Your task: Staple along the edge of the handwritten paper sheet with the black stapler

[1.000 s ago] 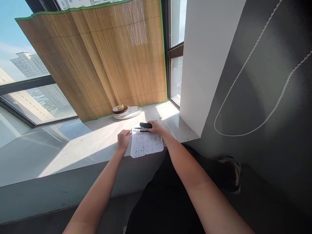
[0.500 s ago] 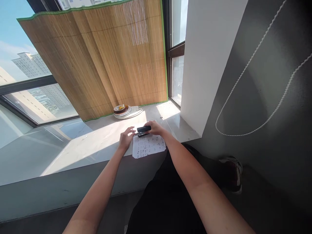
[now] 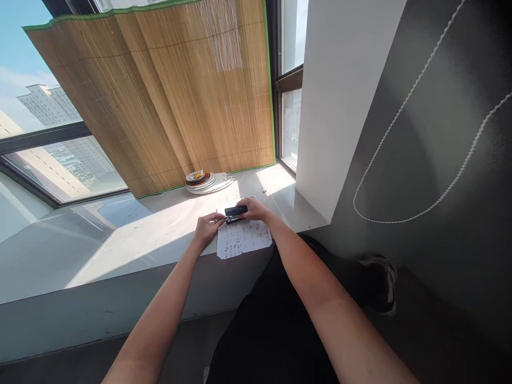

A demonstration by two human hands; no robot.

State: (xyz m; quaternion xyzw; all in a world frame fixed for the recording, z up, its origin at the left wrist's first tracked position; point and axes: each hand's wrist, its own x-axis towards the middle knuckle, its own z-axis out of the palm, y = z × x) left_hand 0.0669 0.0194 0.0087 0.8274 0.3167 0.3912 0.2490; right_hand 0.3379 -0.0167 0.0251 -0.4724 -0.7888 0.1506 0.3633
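A black stapler [image 3: 235,210] stands over a sheet of white paper [image 3: 245,242] with handwriting, its upper arm raised apart from its base. My right hand [image 3: 253,208] is closed around the stapler's right end. At the other end, my left hand [image 3: 206,228] has its fingers pinched together against the front of the stapler, between the arm and the base. Whatever lies in that pinch is too small to make out. The paper's near edge hangs slightly over the front of the window sill.
Stacked plates [image 3: 200,182] sit at the back of the pale window sill [image 3: 160,229]. Behind them hangs a bamboo blind [image 3: 180,96] with green edging. A white pillar [image 3: 336,106] rises at the right, and a beaded cord [image 3: 384,222] loops down beyond it.
My left hand has moved slightly right, and its fingers have closed in on the stapler's front end. My right hand keeps its hold on the stapler.
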